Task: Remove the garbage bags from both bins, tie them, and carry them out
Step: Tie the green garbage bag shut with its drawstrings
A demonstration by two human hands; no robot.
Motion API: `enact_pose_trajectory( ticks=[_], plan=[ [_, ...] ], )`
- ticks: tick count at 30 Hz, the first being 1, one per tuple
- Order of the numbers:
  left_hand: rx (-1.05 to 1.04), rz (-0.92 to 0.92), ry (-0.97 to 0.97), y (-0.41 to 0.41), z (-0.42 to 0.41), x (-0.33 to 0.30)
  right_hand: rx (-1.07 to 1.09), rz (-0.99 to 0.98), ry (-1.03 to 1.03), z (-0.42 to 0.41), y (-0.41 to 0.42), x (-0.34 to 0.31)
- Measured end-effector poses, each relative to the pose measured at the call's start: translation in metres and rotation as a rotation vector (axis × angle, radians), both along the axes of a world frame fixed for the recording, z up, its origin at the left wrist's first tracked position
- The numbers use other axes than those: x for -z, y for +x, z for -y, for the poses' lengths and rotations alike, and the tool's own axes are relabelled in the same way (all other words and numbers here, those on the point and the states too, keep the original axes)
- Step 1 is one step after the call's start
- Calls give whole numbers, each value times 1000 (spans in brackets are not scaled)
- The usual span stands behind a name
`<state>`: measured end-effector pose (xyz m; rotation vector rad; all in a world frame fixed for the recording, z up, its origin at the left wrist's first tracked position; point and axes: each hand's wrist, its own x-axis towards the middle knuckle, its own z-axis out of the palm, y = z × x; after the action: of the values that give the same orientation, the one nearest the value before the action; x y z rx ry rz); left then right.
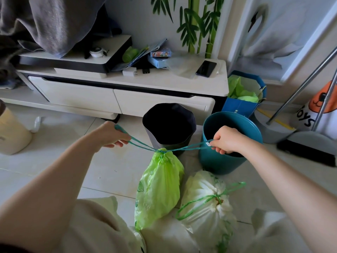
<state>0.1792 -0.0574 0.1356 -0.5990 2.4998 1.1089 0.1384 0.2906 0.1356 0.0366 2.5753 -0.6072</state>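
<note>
Both hands are gripping the dark green drawstring loops [144, 145] of the bright green plastic garbage bag [158, 187]: the left hand [109, 133], at ten o'clock from the bag's gathered neck, is curling its fingers round one loop, and the right hand [228, 139], at two o'clock, is pinching the other. The cords are running taut to a cinched mouth, and the bag is standing on the pale tiled floor [102, 167] in front of the person's knees.

To finish this tie well, I judge the pull should be kept level and equal on both sides, then the loops crossed and knotted close against the neck so nothing can slip loose while it is carried.

At four o'clock from the green bag, touching it, a white plastic garbage bag [206, 203] with a green drawstring is lying already drawn closed. At twelve o'clock, a dark grey round bin [169, 125] is showing only a dark interior, with no bag visible. At two o'clock, the teal round plastic bin [228, 143] is sitting just beside it, its inside partly hidden by the right hand. Farther off at one o'clock, a blue paper bag [242, 105] is holding crumpled green plastic.
</note>
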Motion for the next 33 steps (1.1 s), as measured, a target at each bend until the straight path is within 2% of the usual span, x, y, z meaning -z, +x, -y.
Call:
enact_pose_trajectory(
  ticks=[2, 5, 7, 10, 12, 15, 18, 20, 26, 30, 33],
  plan=[
    [-113, 34, 85, 1, 4, -2, 58, 71, -18, -2, -3, -2],
    [-341, 33, 358, 3, 8, -11, 205, 164, -181, -3, -4, -9],
    [-467, 19, 547, 3, 12, -15, 305, 226, -358, -5, -2, -16],
    [-632, -51, 831, 0, 8, -26, 451, 299, -766, -1, 2, -22],
    [-677, -101, 1012, 0, -4, -36, 519, 242, -985, 6, 3, -23],
    [-582, -104, 1183, 2, -29, -51, 548, 117, -1156, 14, 3, -24],
    [-430, -36, 1173, 1, -56, -55, 458, 44, -1022, 17, 4, -23],
    [-365, -1, 1120, 1, -69, -54, 391, 75, -892, 21, 7, -21],
    [-328, 42, 963, 3, -77, -50, 191, 153, -544, 42, 13, 8],
    [-305, 53, 882, 8, -73, -47, 233, 351, -461, 58, 13, 40],
    [-295, 61, 863, 11, -68, -43, 351, 494, -504, 74, 12, 57]
  ],
)
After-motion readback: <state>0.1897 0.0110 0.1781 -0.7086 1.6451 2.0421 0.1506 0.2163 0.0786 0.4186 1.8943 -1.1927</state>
